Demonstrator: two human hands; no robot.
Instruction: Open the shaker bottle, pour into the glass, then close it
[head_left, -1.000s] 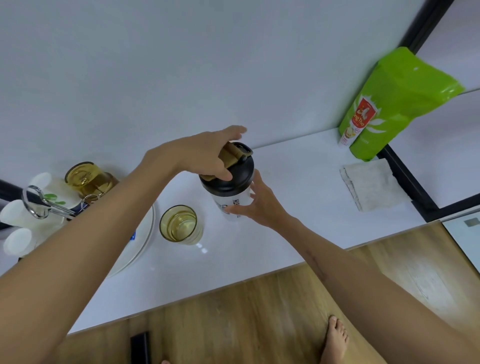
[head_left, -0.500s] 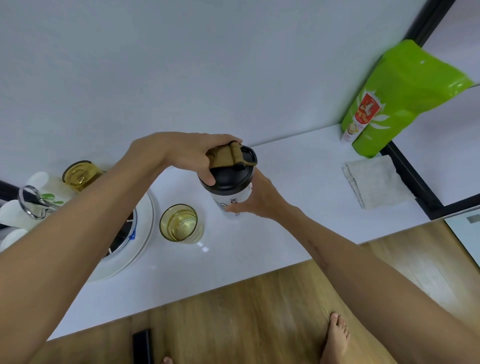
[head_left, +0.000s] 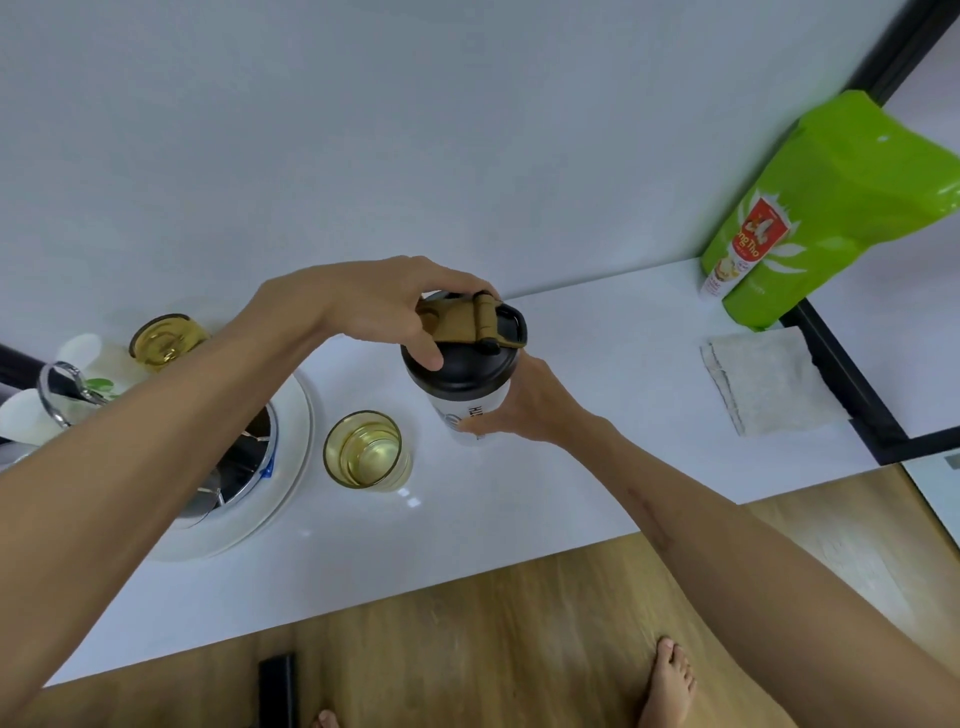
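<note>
Home kitchen, white counter (head_left: 597, 467), plates (head_left: 291, 467)

Shaker bottle (head_left: 470, 387): matt black plastic lid (head_left: 462, 371), tan plastic flip cap (head_left: 470, 325), smooth white body. Glass (head_left: 366, 451): clear, amber-tinted, glossy. Surface (head_left: 597, 457): smooth white, glossy with small highlights. Floor (head_left: 493, 634): wood grain, satin. Green pouch (head_left: 831, 208): shiny plastic film. Folded cloth (head_left: 769, 379): rough, matt white. Plate (head_left: 291, 467): glossy white.

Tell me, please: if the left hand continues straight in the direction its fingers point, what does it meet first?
The left hand already grips the shaker bottle's lid. Beyond it, probably the green pouch, though depth is unclear.
</note>
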